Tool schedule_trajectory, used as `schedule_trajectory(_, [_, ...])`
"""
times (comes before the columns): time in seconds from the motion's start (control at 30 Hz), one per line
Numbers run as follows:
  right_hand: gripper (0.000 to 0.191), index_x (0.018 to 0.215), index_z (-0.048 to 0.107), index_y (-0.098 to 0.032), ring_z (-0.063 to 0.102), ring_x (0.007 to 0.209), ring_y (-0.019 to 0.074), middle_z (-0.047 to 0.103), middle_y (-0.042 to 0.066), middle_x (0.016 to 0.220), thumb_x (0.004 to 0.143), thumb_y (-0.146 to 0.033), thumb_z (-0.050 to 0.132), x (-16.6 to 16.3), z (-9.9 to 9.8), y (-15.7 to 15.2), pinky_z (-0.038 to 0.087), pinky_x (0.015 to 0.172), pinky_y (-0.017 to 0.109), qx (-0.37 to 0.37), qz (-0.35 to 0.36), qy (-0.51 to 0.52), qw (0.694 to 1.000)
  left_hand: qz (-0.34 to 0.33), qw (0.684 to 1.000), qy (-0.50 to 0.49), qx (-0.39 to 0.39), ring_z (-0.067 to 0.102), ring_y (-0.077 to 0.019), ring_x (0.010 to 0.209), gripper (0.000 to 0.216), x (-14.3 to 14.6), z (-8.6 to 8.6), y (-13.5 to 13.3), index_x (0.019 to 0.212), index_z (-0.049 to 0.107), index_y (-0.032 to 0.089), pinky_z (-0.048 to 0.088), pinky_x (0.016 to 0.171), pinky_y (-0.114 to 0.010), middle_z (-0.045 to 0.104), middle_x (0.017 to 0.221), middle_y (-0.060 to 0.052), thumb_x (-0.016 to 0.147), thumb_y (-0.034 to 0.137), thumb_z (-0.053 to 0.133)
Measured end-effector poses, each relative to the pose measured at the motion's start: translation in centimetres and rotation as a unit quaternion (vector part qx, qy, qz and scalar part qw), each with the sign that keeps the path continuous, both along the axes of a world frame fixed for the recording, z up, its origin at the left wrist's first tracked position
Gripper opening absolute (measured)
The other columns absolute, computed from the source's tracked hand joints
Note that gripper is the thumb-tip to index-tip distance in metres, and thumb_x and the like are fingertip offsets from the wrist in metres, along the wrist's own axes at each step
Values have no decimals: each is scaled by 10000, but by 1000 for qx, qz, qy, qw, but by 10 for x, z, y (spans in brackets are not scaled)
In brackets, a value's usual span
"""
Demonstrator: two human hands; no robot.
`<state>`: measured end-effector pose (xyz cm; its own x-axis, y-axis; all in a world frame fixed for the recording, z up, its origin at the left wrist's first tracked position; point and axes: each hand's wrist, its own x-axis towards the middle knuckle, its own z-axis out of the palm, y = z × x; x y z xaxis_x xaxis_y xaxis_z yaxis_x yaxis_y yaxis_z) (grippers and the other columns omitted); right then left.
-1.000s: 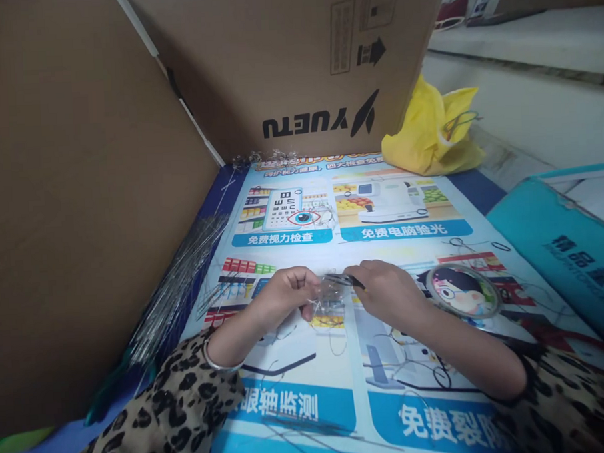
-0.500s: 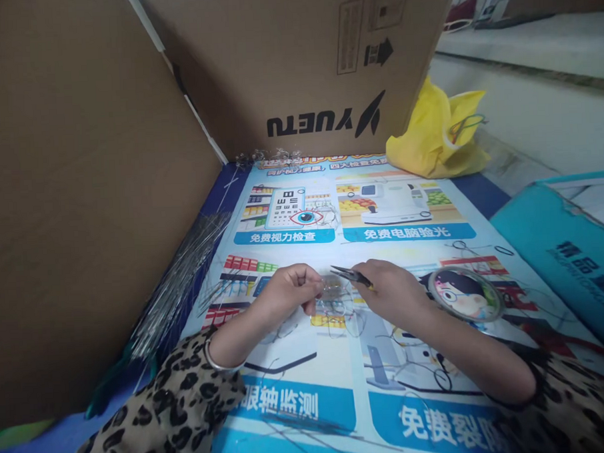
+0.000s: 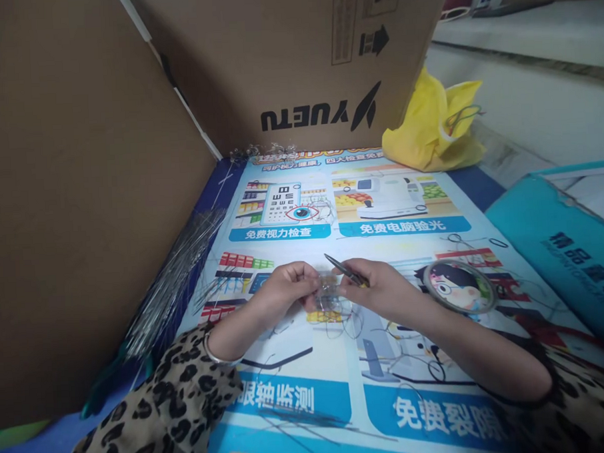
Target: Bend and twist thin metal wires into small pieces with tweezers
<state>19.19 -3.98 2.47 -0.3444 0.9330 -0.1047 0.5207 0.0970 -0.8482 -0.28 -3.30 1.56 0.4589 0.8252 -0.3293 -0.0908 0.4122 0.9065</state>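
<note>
My left hand [image 3: 295,287] pinches the left side of a small see-through wire piece [image 3: 327,293], whose exact shape is hard to make out. Pliers [image 3: 344,270] with dark pointed jaws and a bit of yellow on the handle rest in my right hand [image 3: 377,284], jaws aimed up and left, away from the wire. The thumb and finger of that hand come up to the right side of the wire piece; whether they touch it I cannot tell. Thin loose wire loops [image 3: 343,321] lie on the printed sheet just below.
Cardboard panels [image 3: 285,60] stand at the back and left. A bundle of straight wires [image 3: 177,279] lies on the left, finished wire pieces [image 3: 263,152] at the back. On the right are a tape roll [image 3: 489,292], a yellow bag [image 3: 423,138] and a turquoise box [image 3: 547,236].
My right hand has turned and come closer to the wire piece, its thumb and finger now beside it. The pliers' jaws have swung to point more upward. My left hand keeps its pinch.
</note>
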Motion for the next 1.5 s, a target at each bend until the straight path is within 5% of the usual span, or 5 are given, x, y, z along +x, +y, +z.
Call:
schedule_trajectory(0.23, [75,687,538,-188,423,551,92,472,-46,588,687,-262,523,0,-5,-1,305,481,210,-3,0,21,1000,-3,999,-26,-26,553,-72,410,158,2,1,-1,729,530,126,388,449,-149,586,480,12,713,238,640])
schedule_trajectory(0.47, [138,728,603,-184,458,551,100,545,-25,614,673,-297,547,-2,-1,-2,345,511,223,-48,-33,51,997,-4,998,-50,-32,554,-61,440,186,2,0,-3,752,543,128,417,465,-169,637,658,-8,686,246,671])
schedule_trajectory(0.83, [175,721,561,-171,420,573,97,496,-32,614,645,-322,605,1,2,0,341,565,246,-99,-61,156,981,20,998,-66,-15,577,-76,518,201,4,-3,-5,760,566,126,444,562,-211,584,616,27,656,225,706])
schedule_trajectory(1.07, [224,743,550,-166,420,579,88,482,-28,626,637,-328,661,3,-1,-2,344,569,245,-165,-48,286,943,18,998,-45,51,545,-68,517,188,6,1,-10,759,578,122,428,569,-227,578,602,19,675,253,683])
schedule_trajectory(1.5, [245,760,547,-184,460,542,93,505,-32,604,622,-301,712,3,-5,-4,341,532,246,-231,-58,332,912,-13,992,4,123,496,-58,478,153,10,18,-17,725,567,123,391,511,-192,541,513,34,703,262,624])
